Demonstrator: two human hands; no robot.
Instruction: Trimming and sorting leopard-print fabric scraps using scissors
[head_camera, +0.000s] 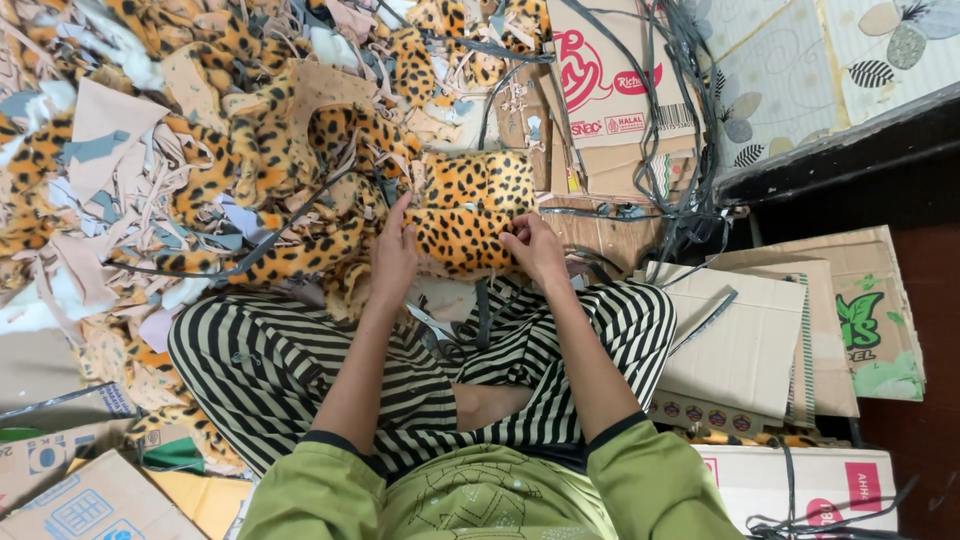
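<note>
Both hands pinching leopard-print fabric piece (462, 238), left hand (393, 255), right hand (535, 248) at its ends

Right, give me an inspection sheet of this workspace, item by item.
Surface: floor, mostly covered by scraps and flattened cardboard.
Job's things: leopard-print fabric piece, held at both ends above the lap.
Clutter: heap of leopard-print offcuts and beige backing scraps; cardboard sheets stacked at the person's right; scissors lying on the striped trousers.
Grippers: left hand and right hand both pinch the fabric piece.
Cables: dark cords hanging in a bundle over the boxes; more on the box at lower right.
Surroundings: patterned flooring, dark ledge beside it.
</note>
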